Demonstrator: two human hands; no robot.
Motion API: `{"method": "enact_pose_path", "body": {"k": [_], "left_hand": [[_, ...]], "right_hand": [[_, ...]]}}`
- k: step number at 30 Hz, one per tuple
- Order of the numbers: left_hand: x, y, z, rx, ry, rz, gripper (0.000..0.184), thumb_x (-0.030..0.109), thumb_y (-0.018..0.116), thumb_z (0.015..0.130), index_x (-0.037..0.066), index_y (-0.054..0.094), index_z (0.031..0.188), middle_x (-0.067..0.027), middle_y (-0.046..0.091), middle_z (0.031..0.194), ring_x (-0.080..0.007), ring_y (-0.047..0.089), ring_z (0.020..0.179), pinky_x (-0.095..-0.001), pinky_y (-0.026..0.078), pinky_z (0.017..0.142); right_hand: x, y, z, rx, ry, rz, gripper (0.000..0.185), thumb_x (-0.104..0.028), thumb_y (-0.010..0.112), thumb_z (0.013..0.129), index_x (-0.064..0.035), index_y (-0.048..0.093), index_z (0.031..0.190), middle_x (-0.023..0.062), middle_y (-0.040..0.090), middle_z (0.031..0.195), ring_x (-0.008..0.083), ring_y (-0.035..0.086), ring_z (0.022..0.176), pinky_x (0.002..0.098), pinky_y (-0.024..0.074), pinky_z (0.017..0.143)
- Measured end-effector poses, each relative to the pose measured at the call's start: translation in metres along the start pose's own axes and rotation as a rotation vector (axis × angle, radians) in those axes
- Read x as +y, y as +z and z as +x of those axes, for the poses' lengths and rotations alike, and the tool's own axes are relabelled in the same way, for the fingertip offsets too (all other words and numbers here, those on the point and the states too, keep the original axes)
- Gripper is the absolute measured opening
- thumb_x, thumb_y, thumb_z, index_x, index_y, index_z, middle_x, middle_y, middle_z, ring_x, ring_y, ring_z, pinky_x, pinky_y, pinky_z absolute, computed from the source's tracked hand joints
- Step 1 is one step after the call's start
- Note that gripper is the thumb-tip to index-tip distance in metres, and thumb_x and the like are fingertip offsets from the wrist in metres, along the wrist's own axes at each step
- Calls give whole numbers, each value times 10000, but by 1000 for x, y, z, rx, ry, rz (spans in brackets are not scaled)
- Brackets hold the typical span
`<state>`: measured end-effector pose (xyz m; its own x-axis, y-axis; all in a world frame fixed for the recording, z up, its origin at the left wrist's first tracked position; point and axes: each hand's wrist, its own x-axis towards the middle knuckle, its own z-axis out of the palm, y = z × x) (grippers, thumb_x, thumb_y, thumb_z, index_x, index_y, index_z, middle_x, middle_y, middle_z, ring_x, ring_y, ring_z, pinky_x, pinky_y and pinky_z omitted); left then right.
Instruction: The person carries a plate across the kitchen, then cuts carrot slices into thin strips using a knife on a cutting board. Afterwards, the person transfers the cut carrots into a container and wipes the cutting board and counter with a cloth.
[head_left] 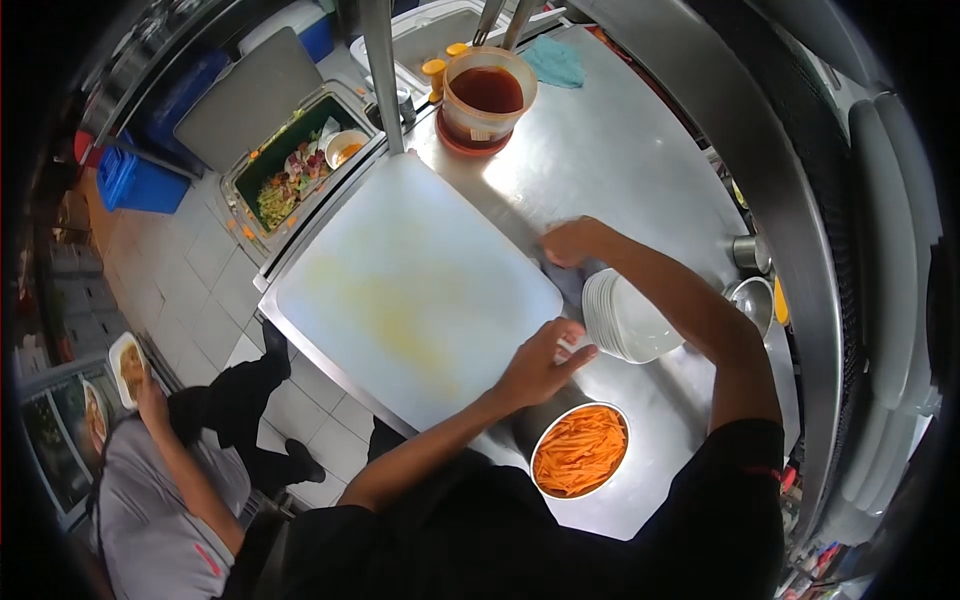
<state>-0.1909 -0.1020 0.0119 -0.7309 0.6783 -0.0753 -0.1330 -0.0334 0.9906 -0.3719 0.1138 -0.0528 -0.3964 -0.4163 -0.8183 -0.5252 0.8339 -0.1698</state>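
Note:
My left hand (542, 368) is over the right corner of the white cutting board (420, 290), fingers curled around something small and whitish that I cannot make out. Beyond it, my right hand (568, 243) is closed at the board's right edge, touching a grey cloth (566, 280). The cloth lies between the board and a stack of white bowls (630, 315). Yellowish stains mark the board. Nearer my body, a round metal container (536, 478) holds orange shredded carrot (582, 450).
A tub of dark red liquid (487, 90) and a teal cloth (554, 62) sit at the back. An open bin (300, 175) with food scraps stands left of the table. A co-worker (165, 500) at lower left holds a food tray (129, 370). Metal bowls (752, 300) are at the right.

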Motion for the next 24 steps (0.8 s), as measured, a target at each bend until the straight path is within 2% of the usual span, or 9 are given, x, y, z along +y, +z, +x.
{"method": "enact_pose_path", "body": {"k": [3,7,9,10,14,16,19,22,24], "left_hand": [[1,-15,-10,-15,-124,-16,583,443,658,912,-2,448,1225,-181,582,1040,-240,626,872,-339,528,756],[0,12,24,16,-184,-62,582,430,666,913,7,429,1235,-180,574,1066,-237,615,951,-328,523,799],[0,36,45,85,-183,-133,600,449,718,867,11,445,1174,-159,594,990,-213,619,894,-322,513,738],[3,41,56,92,-172,-135,600,449,718,867,11,445,1174,-159,594,990,-213,619,894,-322,513,738],[1,57,76,151,-211,-48,462,288,747,798,28,453,1041,-158,594,865,-276,620,801,-384,489,679],[2,53,90,185,-193,-39,392,201,723,791,37,444,1013,-156,593,833,-299,623,806,-413,480,680],[5,43,99,271,-106,174,421,145,683,758,42,440,1086,-197,584,988,-363,616,868,-461,489,752],[-3,46,95,114,-216,375,735,255,720,751,51,344,1348,-269,336,1359,-447,536,1080,-497,490,884],[-65,74,91,184,-157,362,835,262,716,751,68,252,1418,-269,343,1358,-421,511,1134,-497,506,849]], "right_hand": [[34,-39,-42,178,-101,181,160,-101,678,615,-104,695,774,103,681,763,275,649,694,411,532,608],[14,-62,-17,856,-377,456,319,-51,710,626,-78,687,943,115,600,1076,271,603,996,367,501,866],[-28,-56,3,653,-159,458,316,-34,700,642,-86,698,954,127,564,1101,279,546,1103,347,451,948],[-27,-57,5,674,-265,330,238,-74,668,670,-111,710,901,103,580,1054,280,586,994,364,492,858],[49,-25,-16,441,-104,298,282,24,682,599,-104,685,850,94,552,984,302,561,960,351,477,872],[84,8,-60,598,66,343,292,31,711,584,-97,687,846,101,571,973,300,568,970,352,482,865],[166,104,-89,509,156,461,372,42,769,559,-125,715,886,80,610,969,266,594,949,350,500,817],[180,153,-138,180,-160,746,321,-25,745,672,-75,695,985,84,640,985,262,602,934,359,502,819],[180,204,-156,133,-130,863,340,-50,740,701,-55,675,1035,97,643,1008,271,599,950,371,497,834]]}}
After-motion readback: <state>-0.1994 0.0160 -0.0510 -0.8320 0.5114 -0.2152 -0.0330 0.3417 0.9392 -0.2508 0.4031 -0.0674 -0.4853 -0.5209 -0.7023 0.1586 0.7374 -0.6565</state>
